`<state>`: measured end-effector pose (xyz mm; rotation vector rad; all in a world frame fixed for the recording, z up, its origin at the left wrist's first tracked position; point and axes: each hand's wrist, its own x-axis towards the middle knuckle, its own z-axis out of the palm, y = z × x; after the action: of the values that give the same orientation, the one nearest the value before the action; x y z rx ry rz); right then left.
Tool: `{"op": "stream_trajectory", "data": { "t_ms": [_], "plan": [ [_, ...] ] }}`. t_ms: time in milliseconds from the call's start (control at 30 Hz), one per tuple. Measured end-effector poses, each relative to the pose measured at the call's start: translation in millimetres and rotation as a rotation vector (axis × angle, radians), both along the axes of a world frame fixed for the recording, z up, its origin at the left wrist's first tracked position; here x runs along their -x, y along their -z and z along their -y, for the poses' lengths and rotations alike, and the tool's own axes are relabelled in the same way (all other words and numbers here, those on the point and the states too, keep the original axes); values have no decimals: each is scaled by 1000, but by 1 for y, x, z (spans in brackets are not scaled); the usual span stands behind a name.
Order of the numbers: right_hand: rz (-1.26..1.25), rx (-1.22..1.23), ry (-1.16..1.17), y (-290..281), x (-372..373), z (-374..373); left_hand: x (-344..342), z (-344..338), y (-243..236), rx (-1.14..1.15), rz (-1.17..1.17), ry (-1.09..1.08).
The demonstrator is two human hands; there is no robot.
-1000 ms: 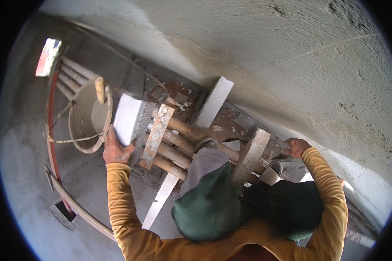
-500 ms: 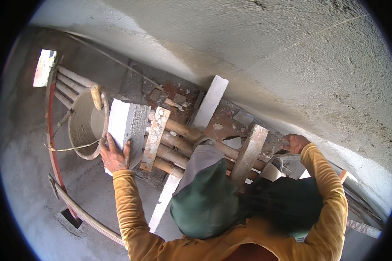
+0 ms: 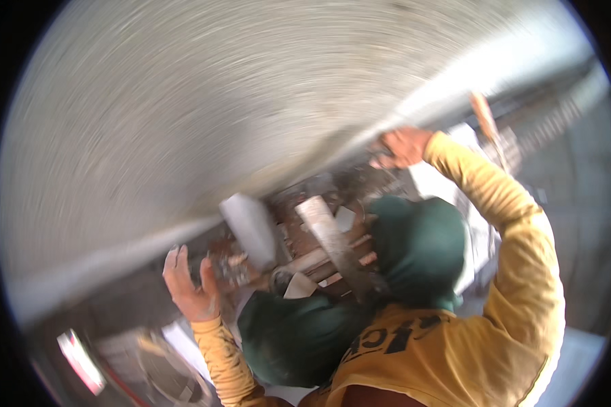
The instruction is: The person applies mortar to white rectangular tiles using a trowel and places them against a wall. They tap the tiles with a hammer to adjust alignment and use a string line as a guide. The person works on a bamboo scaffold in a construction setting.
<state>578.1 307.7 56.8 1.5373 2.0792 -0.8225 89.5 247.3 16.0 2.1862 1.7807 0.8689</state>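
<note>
My left hand is raised at the left with fingers spread, holding nothing. Below it, partly behind my sleeve, lies the white block, near the blurred mortar bucket. My right hand is by the foot of the rough cement wall, fingers curled inward. Motion blur hides whether it holds anything. My knees, in dark green trousers, are bent below my hands.
Between my hands, a white plank and a worn wooden plank cross bamboo poles. Rubble and a light broken piece lie beyond. An orange-brown stick-like piece stands out at the right.
My view has swung toward the right, blurring the wall. My left hand has let go of the white block and moved away from it. My right hand stays near the wall's foot.
</note>
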Motion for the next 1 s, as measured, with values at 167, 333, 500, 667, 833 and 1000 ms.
{"op": "stream_trajectory", "data": {
  "t_ms": [167, 333, 500, 667, 833, 1000],
  "plan": [
    [57, -499, 379, -160, -51, 90, -82, -72, -2, 93, -29, 698],
    [183, -678, 762, -195, -100, 169, -121, -90, 12, 285, -169, 930],
    [334, -516, 984, -108, -187, 272, -112, -88, 43, 327, -156, 923],
    [580, -330, 1397, 32, -252, 370, -92, -79, 76, 688, -181, 668],
    [612, -272, 1609, 97, -281, 403, -77, -53, 103, 784, -265, 418],
    [562, -245, 1429, 107, -312, 421, -48, -1, 145, 1030, -173, 35]
  ]
}}
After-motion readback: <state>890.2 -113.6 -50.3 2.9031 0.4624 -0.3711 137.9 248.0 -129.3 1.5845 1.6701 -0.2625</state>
